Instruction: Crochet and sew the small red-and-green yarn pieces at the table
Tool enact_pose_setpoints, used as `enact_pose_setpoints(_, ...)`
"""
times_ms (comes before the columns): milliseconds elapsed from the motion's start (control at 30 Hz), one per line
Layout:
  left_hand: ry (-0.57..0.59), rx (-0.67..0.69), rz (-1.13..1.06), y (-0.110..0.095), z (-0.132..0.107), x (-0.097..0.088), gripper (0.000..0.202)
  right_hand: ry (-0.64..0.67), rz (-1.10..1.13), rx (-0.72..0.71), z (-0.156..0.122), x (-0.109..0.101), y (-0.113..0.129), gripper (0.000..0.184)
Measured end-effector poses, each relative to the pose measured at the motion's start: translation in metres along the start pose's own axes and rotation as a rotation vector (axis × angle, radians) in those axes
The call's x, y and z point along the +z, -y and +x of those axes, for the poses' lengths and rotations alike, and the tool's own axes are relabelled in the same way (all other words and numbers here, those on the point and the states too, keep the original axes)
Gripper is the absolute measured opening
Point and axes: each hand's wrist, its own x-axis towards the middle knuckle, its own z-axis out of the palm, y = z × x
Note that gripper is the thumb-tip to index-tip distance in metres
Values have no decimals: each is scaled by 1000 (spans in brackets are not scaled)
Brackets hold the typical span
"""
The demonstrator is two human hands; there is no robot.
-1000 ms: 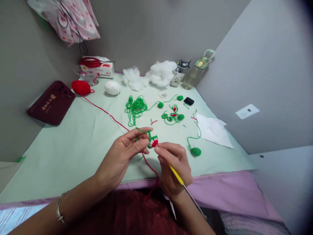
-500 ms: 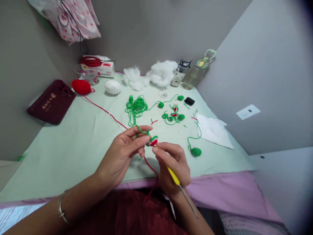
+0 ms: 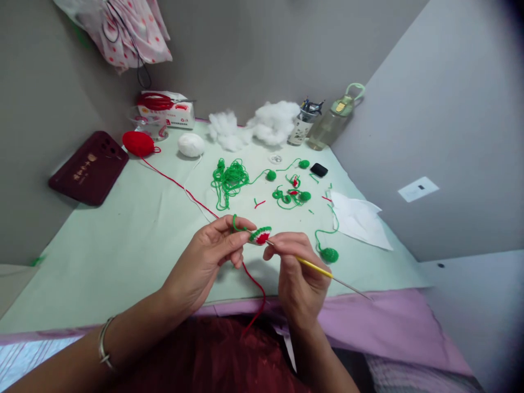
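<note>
Between thumb and fingers, my left hand [image 3: 216, 248] pinches a small crochet piece [image 3: 261, 236] with a green edge, a white band and a red middle. Green yarn [image 3: 234, 221] loops over the left index finger. My right hand [image 3: 301, 267] grips a crochet hook [image 3: 317, 266] with a yellow handle and metal ends. The hook's front end meets the crochet piece, though the exact stitch is too small to make out. A red strand [image 3: 257, 284] hangs below the left hand toward my lap.
Behind the hands lie tangled green yarn [image 3: 231, 177], a red yarn ball [image 3: 138, 143] and a white yarn ball [image 3: 191, 144]. White stuffing [image 3: 274, 123], a pen cup [image 3: 301, 128] and a bottle [image 3: 331, 123] stand at the back. A dark red case [image 3: 89, 169] lies left, white tissue [image 3: 360, 221] right.
My right hand has shifted slightly right, and the hook has swung from steeply slanted to flatter, pointing left. More of the crochet piece now shows between the hands.
</note>
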Motion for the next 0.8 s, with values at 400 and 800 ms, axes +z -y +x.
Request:
enact_pose_setpoints(400,-3,42,62,3,0,-1,11,-3,-24,-7,1,2,3,22)
enact_pose_setpoints(800,90,38,87,3,-1,-3,43,-9,35,36,-1,4,2,21)
